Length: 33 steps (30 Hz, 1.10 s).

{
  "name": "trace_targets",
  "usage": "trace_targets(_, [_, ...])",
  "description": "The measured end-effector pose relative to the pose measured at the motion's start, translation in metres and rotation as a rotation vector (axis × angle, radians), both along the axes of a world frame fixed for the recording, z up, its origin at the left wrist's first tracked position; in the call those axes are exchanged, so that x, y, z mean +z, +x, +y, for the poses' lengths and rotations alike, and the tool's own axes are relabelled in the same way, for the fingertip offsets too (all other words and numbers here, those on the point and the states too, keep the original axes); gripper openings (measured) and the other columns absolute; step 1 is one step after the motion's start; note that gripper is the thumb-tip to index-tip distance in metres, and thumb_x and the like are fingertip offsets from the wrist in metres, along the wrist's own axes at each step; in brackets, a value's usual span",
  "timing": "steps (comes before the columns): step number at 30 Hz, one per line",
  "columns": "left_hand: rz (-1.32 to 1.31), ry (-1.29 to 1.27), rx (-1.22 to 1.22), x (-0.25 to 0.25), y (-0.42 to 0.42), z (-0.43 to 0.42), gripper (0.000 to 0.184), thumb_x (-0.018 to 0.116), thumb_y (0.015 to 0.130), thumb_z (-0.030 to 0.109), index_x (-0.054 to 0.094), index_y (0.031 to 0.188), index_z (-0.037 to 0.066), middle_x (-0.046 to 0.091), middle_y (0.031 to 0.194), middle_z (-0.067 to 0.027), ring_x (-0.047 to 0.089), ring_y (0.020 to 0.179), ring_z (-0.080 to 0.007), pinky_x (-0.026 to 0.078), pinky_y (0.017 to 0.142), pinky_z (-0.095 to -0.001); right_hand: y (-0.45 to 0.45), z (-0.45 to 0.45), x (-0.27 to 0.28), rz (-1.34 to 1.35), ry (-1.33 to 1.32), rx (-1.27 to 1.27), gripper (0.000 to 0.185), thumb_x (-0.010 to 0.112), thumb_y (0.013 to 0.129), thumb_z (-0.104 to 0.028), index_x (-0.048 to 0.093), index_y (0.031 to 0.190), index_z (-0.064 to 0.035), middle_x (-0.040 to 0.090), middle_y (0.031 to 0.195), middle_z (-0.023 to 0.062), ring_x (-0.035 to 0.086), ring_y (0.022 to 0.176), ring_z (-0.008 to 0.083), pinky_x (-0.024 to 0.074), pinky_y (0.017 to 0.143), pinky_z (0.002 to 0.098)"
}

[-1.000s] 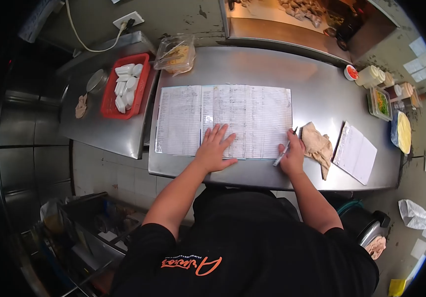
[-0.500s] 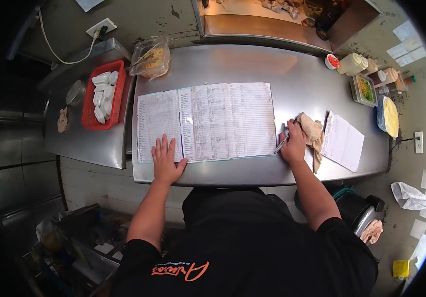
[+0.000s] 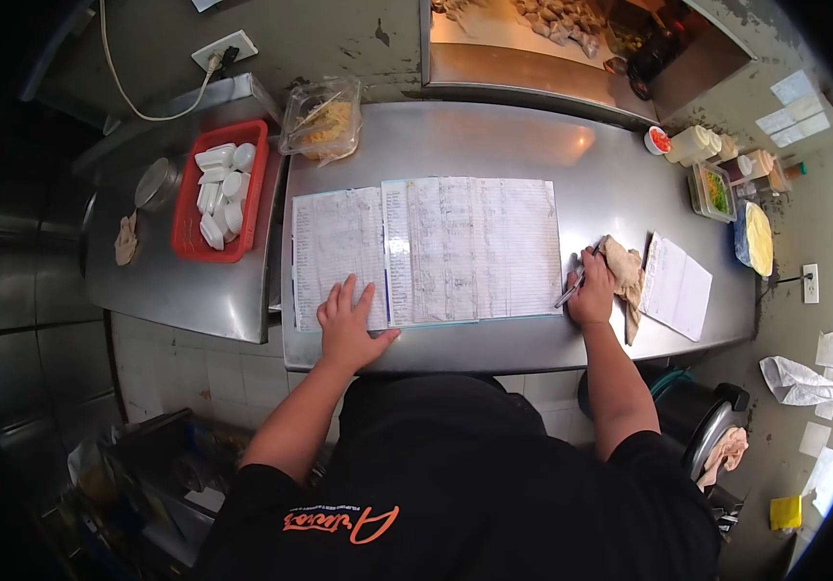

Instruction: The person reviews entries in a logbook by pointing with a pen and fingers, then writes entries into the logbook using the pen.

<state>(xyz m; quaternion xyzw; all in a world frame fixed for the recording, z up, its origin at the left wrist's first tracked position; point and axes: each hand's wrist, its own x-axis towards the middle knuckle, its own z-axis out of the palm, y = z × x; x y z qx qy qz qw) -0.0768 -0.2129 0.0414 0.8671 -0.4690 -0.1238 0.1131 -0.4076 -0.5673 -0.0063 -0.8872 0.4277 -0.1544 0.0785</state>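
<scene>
A wide ledger (image 3: 518, 252) of lined, handwritten pages lies spread out on the steel counter (image 3: 416, 353). My left hand (image 3: 347, 327) rests on the lower edge of its left page, fingers spread and holding nothing. Just off the ledger's right edge, my right hand (image 3: 591, 292) is closed around a pen (image 3: 571, 289), tip pointing down and left. Against that hand lies a crumpled tan cloth (image 3: 621, 259). Farther right is a white notepad (image 3: 676, 288) with faint writing.
At left, a red basket (image 3: 180, 232) holds white foam containers. A clear box of noodle-like food (image 3: 327, 124) stands at the back. Squeeze bottles (image 3: 693, 144), a small bowl of red pieces (image 3: 659, 141) and a tub of chopped greens (image 3: 714, 191) line the right side.
The whole view has shifted, so the counter and ledger appear a little farther right and lower. My left hand stays spread on the page and my right hand keeps its hold on the pen.
</scene>
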Motion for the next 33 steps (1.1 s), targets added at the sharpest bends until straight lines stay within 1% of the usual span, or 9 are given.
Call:
trace_targets(2, [0.036,-0.002,0.011,0.009,0.002,-0.009,0.099,0.083,0.077,0.060,0.050,0.156,0.009,0.033,0.166,-0.0223,0.031,0.150,-0.0473,0.021,0.121,-0.0608,0.002,-0.001,-0.001,0.000,-0.002,-0.001,0.051,0.069,0.092,-0.016,0.057,0.141,-0.0087,0.060,0.147,0.0168,0.049,0.144,0.0375,0.0353,0.117,0.0516])
trace_targets(4, [0.104,-0.220,-0.131,0.015,0.001,-0.027,0.095,0.082,0.079,0.056,0.051,0.155,0.009,0.031,0.168,-0.0211,0.028,0.152,-0.0479,0.020,0.122,-0.0621,0.000,0.001,0.001,0.006,0.006,-0.013,0.051,0.069,0.092,-0.017,0.057,0.141,-0.0080,0.059,0.147,0.0174,0.049,0.144,0.0378,0.0353,0.117,0.0516])
trace_targets(8, [0.073,-0.180,-0.335,0.016,-0.010,-0.094,0.091,0.081,0.082,0.054,0.050,0.155,0.008,0.028,0.170,-0.0224,0.027,0.154,-0.0484,0.020,0.122,-0.0631,0.001,0.003,0.006,0.021,0.007,-0.018,0.053,0.069,0.092,-0.020,0.056,0.142,-0.0086,0.058,0.149,0.0169,0.050,0.142,0.0371,0.0363,0.117,0.0505])
trace_targets(12, [-0.030,-0.108,-0.326,-0.019,0.002,-0.123,0.085,0.076,0.087,0.055,0.051,0.155,0.009,0.029,0.172,-0.0165,0.026,0.156,-0.0452,0.018,0.124,-0.0644,-0.002,0.000,0.000,-0.009,-0.018,0.007,0.054,0.069,0.092,-0.020,0.056,0.143,-0.0094,0.058,0.149,0.0155,0.049,0.142,0.0354,0.0356,0.117,0.0518])
trace_targets(14, [-0.043,-0.062,-0.309,-0.023,0.005,-0.116,0.085,0.075,0.087,0.055,0.052,0.154,0.010,0.031,0.172,-0.0143,0.026,0.157,-0.0435,0.019,0.124,-0.0645,-0.004,0.000,-0.002,-0.025,0.003,0.013,0.054,0.069,0.092,-0.021,0.056,0.143,-0.0097,0.058,0.149,0.0150,0.050,0.143,0.0350,0.0351,0.117,0.0523])
trace_targets(16, [-0.061,0.009,-0.282,-0.014,0.004,-0.115,0.083,0.073,0.089,0.059,0.054,0.154,0.013,0.037,0.170,-0.0098,0.026,0.158,-0.0388,0.017,0.125,-0.0620,-0.005,-0.003,-0.002,-0.040,0.029,0.014,0.053,0.070,0.092,-0.021,0.057,0.142,-0.0100,0.059,0.149,0.0149,0.050,0.143,0.0348,0.0351,0.117,0.0520])
trace_targets(19, [-0.075,-0.022,-0.303,-0.012,0.007,-0.115,0.081,0.075,0.086,0.055,0.056,0.151,0.011,0.040,0.167,-0.0112,0.031,0.154,-0.0402,0.022,0.122,-0.0606,-0.005,-0.003,-0.003,-0.049,0.022,0.017,0.053,0.071,0.091,-0.021,0.057,0.141,-0.0098,0.060,0.148,0.0146,0.050,0.143,0.0345,0.0357,0.116,0.0513])
trace_targets(25, [-0.074,-0.115,-0.290,-0.020,0.009,-0.112,0.078,0.075,0.086,0.052,0.057,0.150,0.012,0.042,0.165,-0.0104,0.034,0.151,-0.0393,0.021,0.122,-0.0588,-0.006,-0.003,-0.002,-0.081,0.043,0.032,0.054,0.072,0.090,-0.020,0.058,0.141,-0.0088,0.060,0.148,0.0155,0.050,0.143,0.0353,0.0356,0.116,0.0508])
trace_targets(33, [-0.050,-0.105,-0.249,-0.019,0.008,-0.113,0.078,0.076,0.085,0.053,0.058,0.149,0.011,0.043,0.165,-0.0081,0.035,0.150,-0.0378,0.022,0.122,-0.0570,-0.005,-0.004,-0.001,-0.070,0.029,0.049,0.055,0.073,0.088,-0.017,0.057,0.140,-0.0073,0.060,0.147,0.0178,0.050,0.143,0.0380,0.0349,0.115,0.0524])
